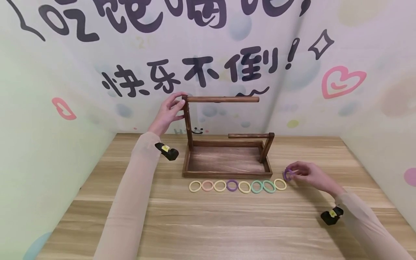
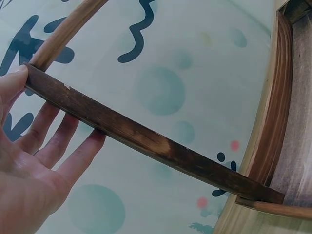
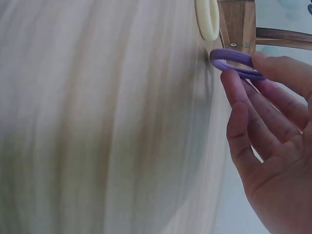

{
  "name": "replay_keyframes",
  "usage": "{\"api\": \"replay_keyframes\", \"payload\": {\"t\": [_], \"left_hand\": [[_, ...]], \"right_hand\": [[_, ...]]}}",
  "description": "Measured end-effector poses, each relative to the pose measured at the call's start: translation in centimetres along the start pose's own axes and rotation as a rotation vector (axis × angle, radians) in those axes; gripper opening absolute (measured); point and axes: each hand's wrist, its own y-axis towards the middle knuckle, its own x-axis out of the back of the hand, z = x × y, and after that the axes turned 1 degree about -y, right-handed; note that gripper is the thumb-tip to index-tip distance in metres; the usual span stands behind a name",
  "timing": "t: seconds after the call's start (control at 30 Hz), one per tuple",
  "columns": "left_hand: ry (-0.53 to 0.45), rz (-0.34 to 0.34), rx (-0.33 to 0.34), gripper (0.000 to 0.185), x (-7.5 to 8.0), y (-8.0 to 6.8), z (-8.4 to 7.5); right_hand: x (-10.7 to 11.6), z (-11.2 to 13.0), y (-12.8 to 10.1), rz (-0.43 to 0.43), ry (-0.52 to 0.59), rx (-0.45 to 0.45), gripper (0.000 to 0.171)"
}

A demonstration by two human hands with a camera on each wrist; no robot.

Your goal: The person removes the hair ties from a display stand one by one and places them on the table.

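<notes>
A dark wooden rack has a tray base, a tall left post and a short right post, each with a horizontal bar. My left hand grips the top of the tall post; in the left wrist view the thumb is at the corner and fingers touch the post's side. To the right of the tray, my right hand pinches a purple hair tie between thumb and fingertips. Several pastel hair ties, among them a yellow one and a purple one, lie in a row before the tray.
The wood-grain table extends in front of the row and to both sides. Behind the rack hangs a printed backdrop with large lettering, and the tall post stands close to it. Black wrist cameras sit on both sleeves.
</notes>
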Motion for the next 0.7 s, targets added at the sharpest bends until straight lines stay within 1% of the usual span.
{"api": "replay_keyframes", "payload": {"t": [0.13,0.2,0.4,0.57,0.7], "left_hand": [[0.013,-0.013,-0.003,0.033,-0.05,-0.06,-0.07],[0.018,-0.019,-0.003,0.033,-0.09,-0.10,-0.11],[0.015,-0.030,-0.006,0.033,-0.30,-0.19,-0.16],[0.010,-0.037,-0.007,0.032,-0.36,-0.21,-0.15],[0.006,-0.038,-0.004,0.032,-0.31,-0.12,-0.08]], "right_hand": [[0.16,-0.16,-0.35,0.039,0.009,-0.048,0.037],[0.20,-0.24,-0.48,0.047,0.004,-0.056,0.039],[0.28,-0.33,-0.73,0.056,-0.029,-0.019,0.038],[0.23,-0.56,-0.82,0.075,-0.030,-0.012,0.035],[0.15,-0.61,-0.96,0.066,-0.050,0.030,0.031]]}}
